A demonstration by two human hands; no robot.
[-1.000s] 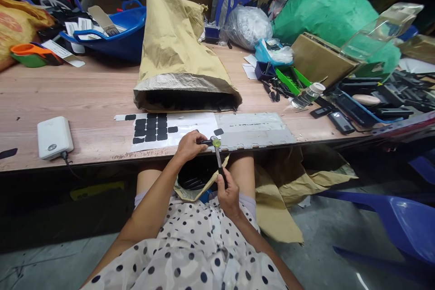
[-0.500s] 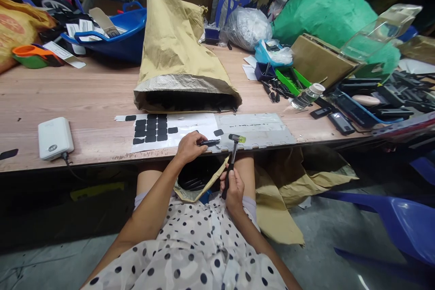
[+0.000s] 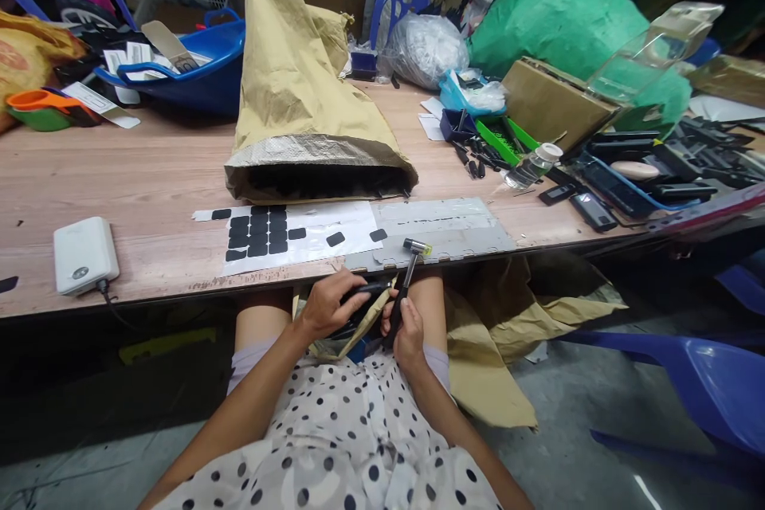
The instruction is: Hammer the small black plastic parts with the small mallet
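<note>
A small two-faced mallet, with a black handle and a yellowish face, stands upright in my right hand, closed round the grip. My left hand pinches a slim black part just below the table's front edge. Under that hand, an open paper sack sits between my knees with dark pieces inside. A grey metal plate lies along the table edge behind the mallet. Beside it is a white sheet bearing rows of black rounded stickers.
A large paper sack lies on the table, its dark mouth facing me. A white power bank with a cable sits left. To the right are a clear bottle, a green tray and a blue tray of black parts.
My left hand has moved down off the plate with the black part, to over the sack at my knees. A sticker it covered now shows. The mallet stays nearly in place.
</note>
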